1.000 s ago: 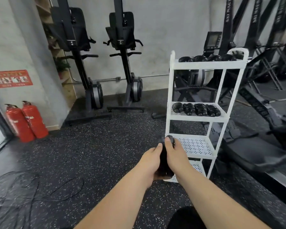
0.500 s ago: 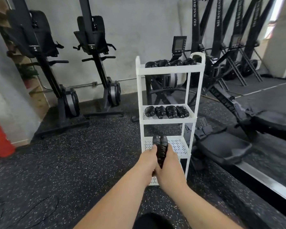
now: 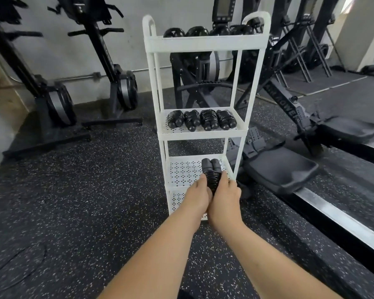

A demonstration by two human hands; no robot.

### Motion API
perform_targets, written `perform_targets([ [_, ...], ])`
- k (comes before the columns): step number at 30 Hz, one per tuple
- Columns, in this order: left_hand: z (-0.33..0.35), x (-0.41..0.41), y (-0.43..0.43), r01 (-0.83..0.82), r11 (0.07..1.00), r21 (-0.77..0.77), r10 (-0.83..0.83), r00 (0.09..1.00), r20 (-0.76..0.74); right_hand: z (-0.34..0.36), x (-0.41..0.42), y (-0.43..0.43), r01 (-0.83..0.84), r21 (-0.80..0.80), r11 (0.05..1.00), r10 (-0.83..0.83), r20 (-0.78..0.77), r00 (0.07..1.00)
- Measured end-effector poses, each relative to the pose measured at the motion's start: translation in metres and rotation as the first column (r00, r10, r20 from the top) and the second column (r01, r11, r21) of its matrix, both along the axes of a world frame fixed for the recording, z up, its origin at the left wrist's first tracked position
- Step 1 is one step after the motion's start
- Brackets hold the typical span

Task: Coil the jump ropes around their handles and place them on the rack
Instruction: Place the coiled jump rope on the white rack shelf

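Jump rope crosses rack front edge.

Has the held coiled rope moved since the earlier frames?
Yes. Against the white rack, the coiled rope has gone forward, its handle ends now over the third shelf.

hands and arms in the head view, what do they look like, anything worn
The left hand and right hand are bare: no gloves, rings, watch or wristband show. The left forearm and right forearm are bare too, with no sleeve in view down to the picture's bottom edge.
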State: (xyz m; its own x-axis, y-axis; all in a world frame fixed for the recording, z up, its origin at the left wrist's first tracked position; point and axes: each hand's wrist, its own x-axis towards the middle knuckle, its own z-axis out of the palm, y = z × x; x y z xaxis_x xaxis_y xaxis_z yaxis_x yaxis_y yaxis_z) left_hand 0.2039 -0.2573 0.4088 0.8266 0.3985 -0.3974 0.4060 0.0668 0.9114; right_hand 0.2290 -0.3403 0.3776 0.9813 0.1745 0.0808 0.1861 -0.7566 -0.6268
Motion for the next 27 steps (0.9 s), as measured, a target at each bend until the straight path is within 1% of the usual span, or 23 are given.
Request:
perform_targets([
  [2, -0.017, 0.011, -0.001, 0.004, 0.997, 0.082, -0.008, 0.999, 0.042, -0.017, 0.022, 0.001, 0.016, -0.025, 1.0, -0.016, 0.02, 1.0],
  [3, -0.026, 0.015, -0.001, 0.017, 0.986, 0.166, -0.025, 0.998, 0.049, -0.027, 0.034, 0.001, 0.027, -0.039, 0.999, -0.026, 0.025, 0.999],
  [5, -0.042, 0.02, 0.001, 0.06, 0.932, 0.359, -0.074, 0.997, 0.026, -0.045, 0.055, 0.002, 0.042, -0.066, 0.997, -0.041, 0.019, 0.999],
  [6, -0.05, 0.022, 0.003, 0.094, 0.886, 0.455, -0.106, 0.994, 0.002, -0.052, 0.066, 0.002, 0.046, -0.082, 0.996, -0.046, 0.012, 0.999],
  [8, -0.066, 0.026, 0.008, 0.184, 0.754, 0.63, -0.182, 0.981, -0.069, -0.064, 0.085, 0.0, 0.041, -0.123, 0.992, -0.04, 0.006, 0.999],
  [10, -0.083, 0.03, 0.014, 0.264, 0.613, 0.745, -0.228, 0.962, -0.153, -0.074, 0.103, 0.003, 0.037, -0.156, 0.987, -0.035, 0.019, 0.999],
  [12, -0.098, 0.035, 0.022, 0.326, 0.521, 0.789, -0.241, 0.943, -0.231, -0.082, 0.124, 0.009, 0.039, -0.185, 0.982, -0.036, 0.016, 0.999],
  [15, -0.119, 0.037, 0.03, 0.394, 0.414, 0.821, -0.251, 0.916, -0.313, -0.093, 0.157, 0.021, 0.028, -0.217, 0.976, -0.024, 0.02, 1.0],
  [18, -0.137, 0.041, 0.032, 0.438, 0.334, 0.835, -0.25, 0.895, -0.37, -0.102, 0.184, 0.033, 0.039, -0.272, 0.962, -0.032, 0.029, 0.999],
  [23, -0.151, 0.049, 0.03, 0.439, 0.302, 0.846, -0.227, 0.895, -0.383, -0.121, 0.215, 0.053, 0.101, -0.36, 0.928, -0.103, 0.013, 0.995],
  [27, -0.162, 0.055, 0.031, 0.456, 0.315, 0.832, -0.215, 0.888, -0.405, -0.133, 0.231, 0.062, 0.119, -0.42, 0.9, -0.132, -0.002, 0.991],
])
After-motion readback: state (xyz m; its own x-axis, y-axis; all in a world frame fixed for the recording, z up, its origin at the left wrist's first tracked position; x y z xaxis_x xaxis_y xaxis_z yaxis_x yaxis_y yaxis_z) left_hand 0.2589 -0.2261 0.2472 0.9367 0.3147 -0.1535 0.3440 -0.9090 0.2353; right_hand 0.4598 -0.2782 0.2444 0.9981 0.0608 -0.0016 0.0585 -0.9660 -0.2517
